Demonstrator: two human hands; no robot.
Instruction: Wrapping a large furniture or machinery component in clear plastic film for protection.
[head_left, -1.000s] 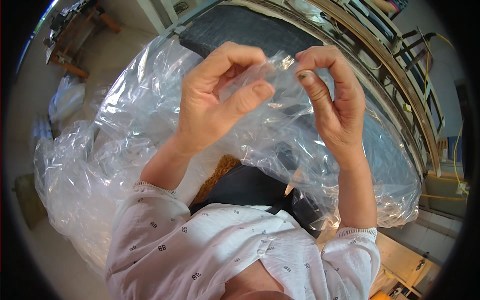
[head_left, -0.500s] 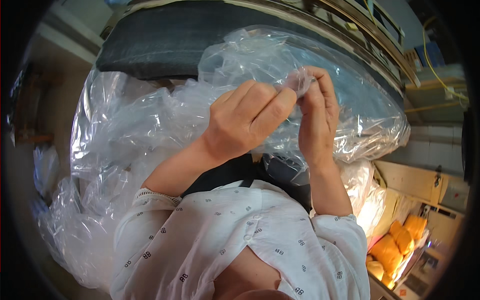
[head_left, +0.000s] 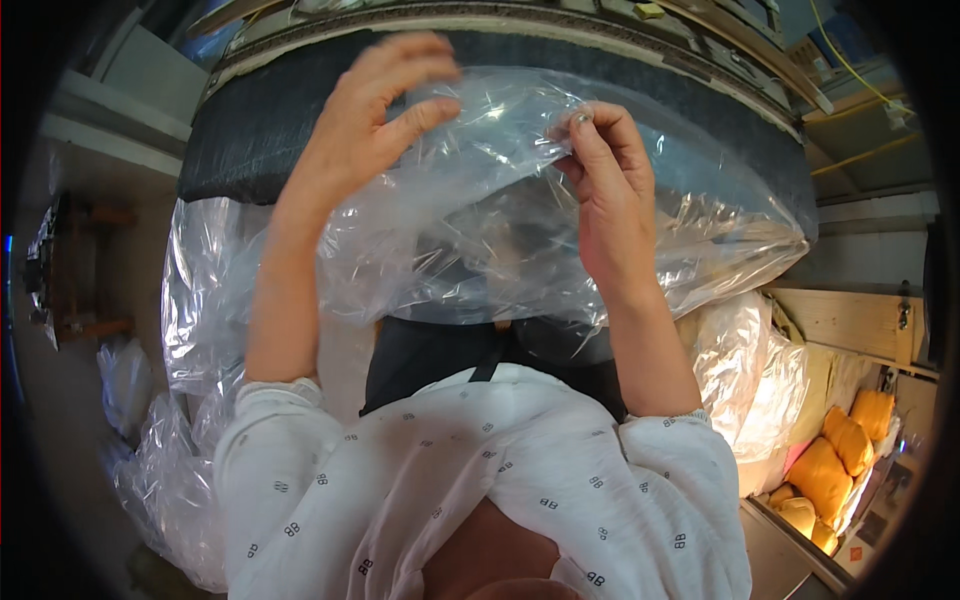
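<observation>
A dark padded bench (head_left: 232, 150) spanned the background. Clear plastic film (head_left: 480, 230) lay over it and down its near side. Above the bench, the right hand (head_left: 612, 185) pinched the film's edge; the left hand (head_left: 365, 115), blurred, had its fingers loosely spread.

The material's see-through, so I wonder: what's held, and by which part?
The right hand pinches clear plastic film by an edge or fold; the left hand appears empty.
</observation>
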